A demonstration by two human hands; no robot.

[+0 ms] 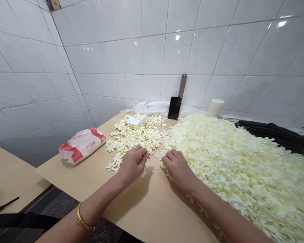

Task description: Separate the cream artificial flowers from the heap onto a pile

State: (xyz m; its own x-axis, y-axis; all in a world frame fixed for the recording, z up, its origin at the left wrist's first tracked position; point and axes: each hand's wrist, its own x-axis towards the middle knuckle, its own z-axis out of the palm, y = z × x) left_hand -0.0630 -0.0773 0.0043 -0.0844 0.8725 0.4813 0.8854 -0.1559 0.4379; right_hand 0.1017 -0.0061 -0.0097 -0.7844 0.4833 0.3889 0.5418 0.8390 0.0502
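Left hand (133,162) pinched narrow, maybe on something too small to tell, small flower pile (145,136) at its 12 o'clock. Right hand (178,169) curled around pale flowers (163,165), big flower heap (239,162) at its 3 o'clock.

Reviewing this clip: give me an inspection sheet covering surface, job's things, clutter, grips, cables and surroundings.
Surface: tan table, flat.
Job's things: pale flowers, small heap left, large heap right.
Clutter: red-and-white packet; paper on the small heap; upright phone; white cylinder.
Grips: left grip pinched, contents unclear; right grip curled over a few flowers, hold unclear.
Cables: none certain; thin black strip and wide black strap, lower left.
Surroundings: tiled walls; side table.
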